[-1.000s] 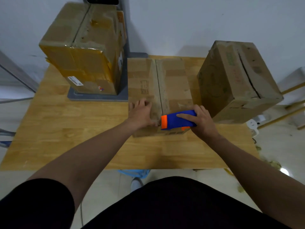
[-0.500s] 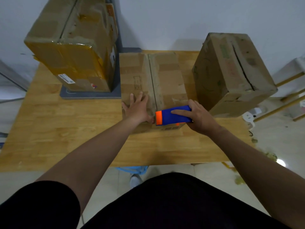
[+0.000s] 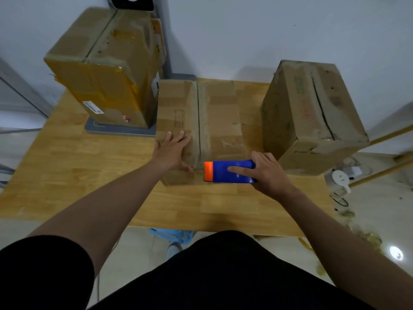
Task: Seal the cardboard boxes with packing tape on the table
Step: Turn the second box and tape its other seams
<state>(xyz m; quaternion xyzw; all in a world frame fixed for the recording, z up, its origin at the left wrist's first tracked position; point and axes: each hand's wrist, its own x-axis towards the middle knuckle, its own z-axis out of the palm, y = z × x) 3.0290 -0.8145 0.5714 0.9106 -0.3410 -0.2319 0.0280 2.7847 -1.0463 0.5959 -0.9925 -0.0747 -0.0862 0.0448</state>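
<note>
A low cardboard box (image 3: pixel 220 121) lies in the middle of the wooden table (image 3: pixel 67 171), its two top flaps meeting in a seam that runs away from me. My left hand (image 3: pixel 172 151) rests flat on the left flap near the front edge, fingers straight. My right hand (image 3: pixel 267 173) grips a blue tape dispenser (image 3: pixel 228 172) with an orange end, held at the box's near right corner, its orange end pointing left toward the seam. No tape strip is visible.
A tall box (image 3: pixel 107 68) wrapped in yellowish tape stands at the back left on a grey base (image 3: pixel 118 130). Another cardboard box (image 3: pixel 310 115) with an open seam stands at the right. A white wall is behind; floor clutter lies right of the table.
The dispenser and my right hand sit slightly farther right of the seam than before. My left hand stays flat on the left flap. The view has shifted a little.
</note>
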